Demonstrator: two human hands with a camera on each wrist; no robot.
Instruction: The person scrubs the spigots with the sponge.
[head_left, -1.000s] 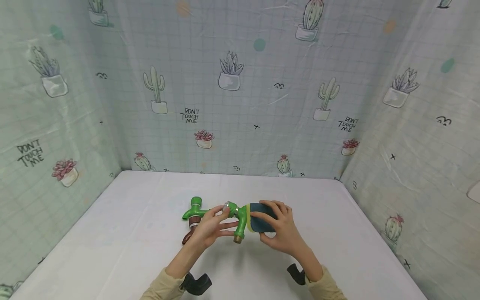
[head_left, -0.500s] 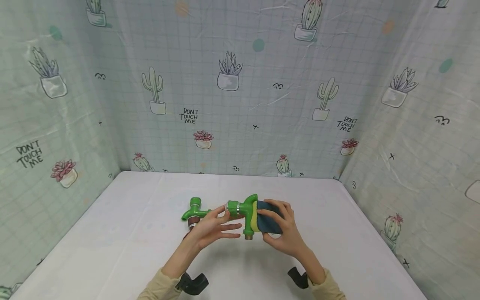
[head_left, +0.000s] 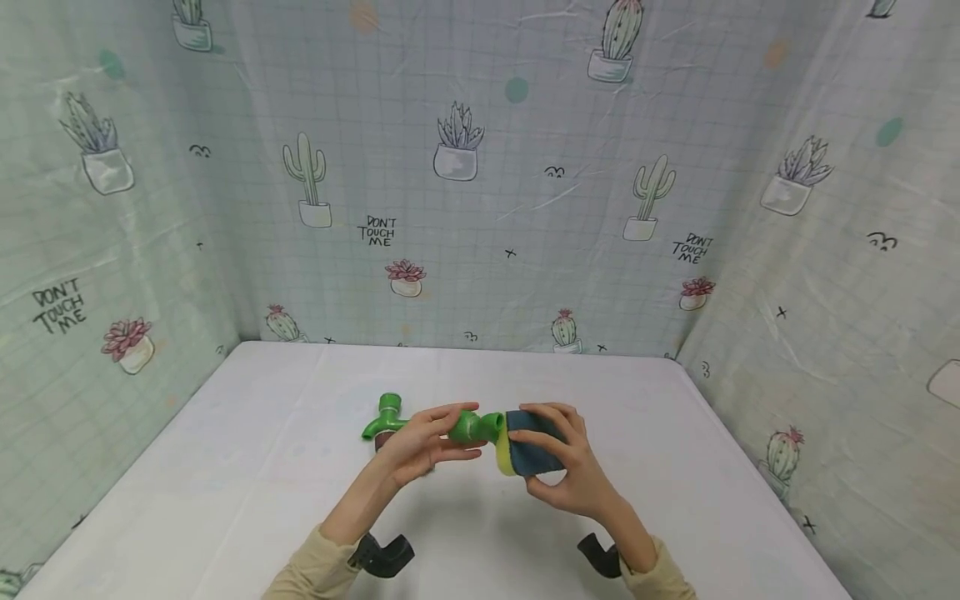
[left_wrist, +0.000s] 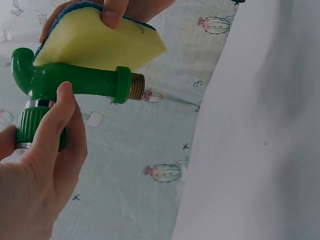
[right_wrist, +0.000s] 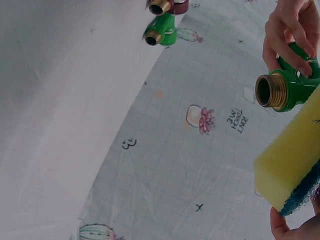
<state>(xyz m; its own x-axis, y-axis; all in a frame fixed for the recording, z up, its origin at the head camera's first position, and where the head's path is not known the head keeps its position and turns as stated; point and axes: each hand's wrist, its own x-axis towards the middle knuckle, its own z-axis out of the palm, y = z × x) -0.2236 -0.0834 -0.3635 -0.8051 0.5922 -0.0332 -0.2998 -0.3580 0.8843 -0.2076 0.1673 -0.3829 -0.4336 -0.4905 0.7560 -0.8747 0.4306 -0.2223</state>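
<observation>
In the head view, my left hand (head_left: 423, 446) holds a green faucet (head_left: 474, 427) by its ribbed knob, above the table. The left wrist view shows the faucet (left_wrist: 80, 80) with its brass threaded end pointing away from the fingers; that end is hidden in the head view. My right hand (head_left: 576, 467) grips a sponge (head_left: 532, 446) with a yellow foam side and a dark blue scouring side. The yellow foam (left_wrist: 100, 42) lies against the faucet's body, bending at its edge. Fingers of the right hand spread over the scouring side.
On the white table (head_left: 300, 483), behind the left hand, lies a second green faucet (head_left: 387, 419). Next to it is a brown faucet (head_left: 384, 439), mostly covered by the left hand. Patterned cloth walls (head_left: 480, 208) stand around the table's back and sides.
The held faucet has turned, so its threaded end no longer shows in the head view. The left fingers have shifted round the knob. The sponge has moved slightly with the faucet, staying against it.
</observation>
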